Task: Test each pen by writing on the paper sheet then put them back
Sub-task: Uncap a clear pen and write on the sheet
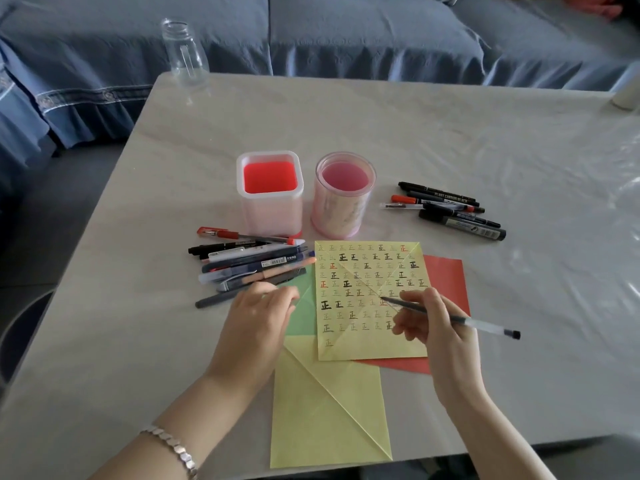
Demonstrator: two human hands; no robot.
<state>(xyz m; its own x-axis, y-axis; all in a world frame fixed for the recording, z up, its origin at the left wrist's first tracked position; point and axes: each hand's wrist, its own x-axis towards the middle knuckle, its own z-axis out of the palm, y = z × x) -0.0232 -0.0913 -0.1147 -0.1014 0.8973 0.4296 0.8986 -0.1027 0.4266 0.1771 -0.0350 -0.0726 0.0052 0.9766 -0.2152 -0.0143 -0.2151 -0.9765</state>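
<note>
- Here's the left hand [259,313] and the right hand [440,327], forearms bare to the frame's edge.
- On the left wrist, a silver bracelet [173,445] of flat hexagonal links.

I see a matt, creased paper sheet [370,299] on the desk [485,150], whose pale top looks smooth and faintly glossy. Two translucent plastic holders [270,195] stand beyond; the far sofa [346,32] is blue cloth.

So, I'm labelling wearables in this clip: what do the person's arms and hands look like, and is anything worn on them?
Both forearms are bare, with no sleeves in view. The left wrist carries a silver-coloured bracelet of flat hexagonal links. The left hand and right hand show no gloves or rings that I can see, and the right wrist has nothing on it.
</note>
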